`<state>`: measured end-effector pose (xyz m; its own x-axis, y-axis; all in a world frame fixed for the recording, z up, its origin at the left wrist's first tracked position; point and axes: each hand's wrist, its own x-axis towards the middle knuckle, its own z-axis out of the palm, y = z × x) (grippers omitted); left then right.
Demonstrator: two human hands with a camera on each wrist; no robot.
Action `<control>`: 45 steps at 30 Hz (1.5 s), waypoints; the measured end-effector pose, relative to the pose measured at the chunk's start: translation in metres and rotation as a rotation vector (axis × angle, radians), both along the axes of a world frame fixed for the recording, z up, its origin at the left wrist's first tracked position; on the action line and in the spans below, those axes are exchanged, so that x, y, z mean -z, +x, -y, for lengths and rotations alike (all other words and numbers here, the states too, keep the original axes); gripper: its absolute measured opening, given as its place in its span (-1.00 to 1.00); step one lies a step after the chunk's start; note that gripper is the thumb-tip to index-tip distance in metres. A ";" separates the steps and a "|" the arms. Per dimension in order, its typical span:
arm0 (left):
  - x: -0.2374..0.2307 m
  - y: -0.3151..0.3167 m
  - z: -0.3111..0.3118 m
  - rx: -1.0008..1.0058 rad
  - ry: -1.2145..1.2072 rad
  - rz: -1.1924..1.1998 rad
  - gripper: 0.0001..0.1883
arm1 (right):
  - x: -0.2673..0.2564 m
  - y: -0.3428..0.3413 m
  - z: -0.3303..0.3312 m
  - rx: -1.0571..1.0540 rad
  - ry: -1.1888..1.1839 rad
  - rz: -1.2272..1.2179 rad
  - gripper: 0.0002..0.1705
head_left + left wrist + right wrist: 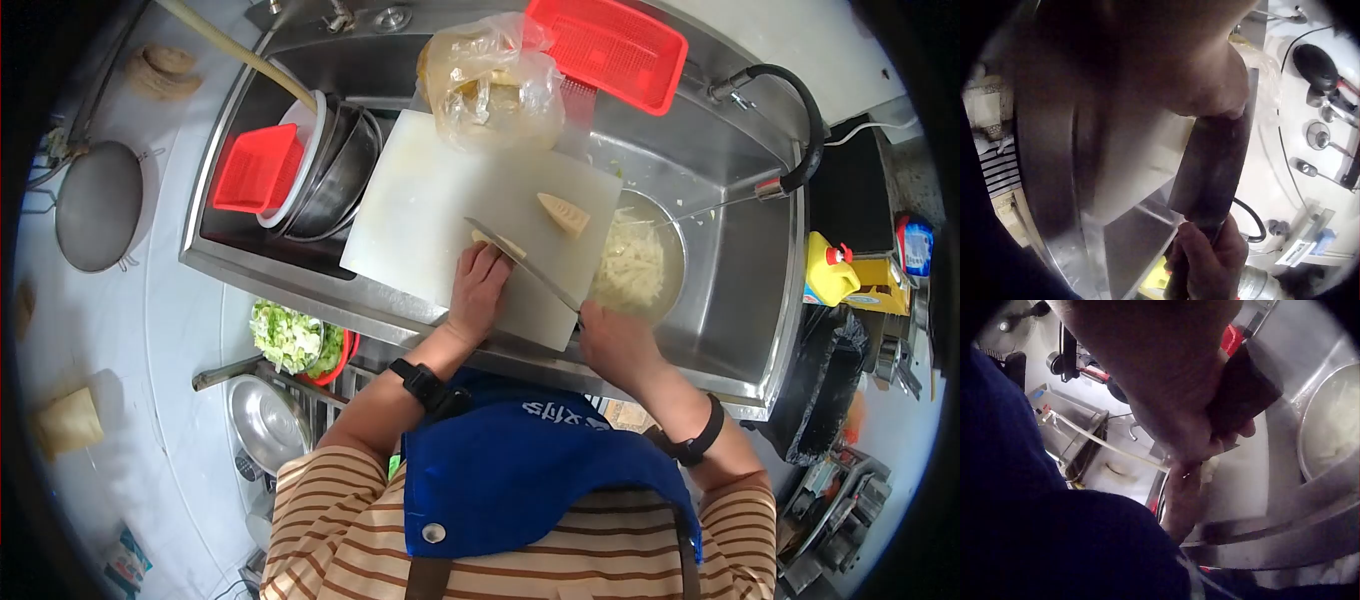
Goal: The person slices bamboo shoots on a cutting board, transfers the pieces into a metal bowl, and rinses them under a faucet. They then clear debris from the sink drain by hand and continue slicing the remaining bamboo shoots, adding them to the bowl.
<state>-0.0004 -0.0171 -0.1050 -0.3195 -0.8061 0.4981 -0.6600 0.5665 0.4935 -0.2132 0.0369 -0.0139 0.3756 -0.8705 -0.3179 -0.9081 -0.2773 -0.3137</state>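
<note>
A white cutting board (400, 210) lies across the sink. My right hand (617, 345) grips the dark handle of a wide knife (535, 268); the right wrist view shows the handle (1244, 387) within that hand (1172, 406). Curled fingers of my left hand (478, 292) hold a pale vegetable piece (497, 241) on the board, beside the blade. In the left wrist view, the left hand (1216, 84) is against the upper end of the blade (1210, 165), with the right hand (1213, 259) below. A larger pale wedge (564, 214) rests right of the knife.
Right of the board, a metal bowl (676, 262) holds pale shreds (632, 262) in the sink. Behind the board are a plastic bag (495, 90) and a red basket (610, 50). Stacked bowls (335, 175) stand left; the black faucet hose (815, 125) arches at right.
</note>
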 end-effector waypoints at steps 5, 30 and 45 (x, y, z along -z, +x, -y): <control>0.001 0.001 0.000 -0.013 0.007 0.003 -0.65 | -0.001 0.005 0.011 -0.076 -0.007 -0.031 -0.84; -0.003 0.005 0.001 0.014 0.030 -0.074 -0.74 | 0.012 0.020 0.027 -0.006 0.072 -0.010 -0.80; 0.006 0.013 -0.003 -0.017 0.094 -0.110 -0.67 | 0.015 0.020 0.023 0.030 0.074 0.056 -0.80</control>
<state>0.0125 -0.0146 -0.1113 -0.2535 -0.8557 0.4511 -0.6082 0.5036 0.6136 -0.1930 0.0142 -0.0289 0.3690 -0.8567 -0.3605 -0.8960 -0.2248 -0.3830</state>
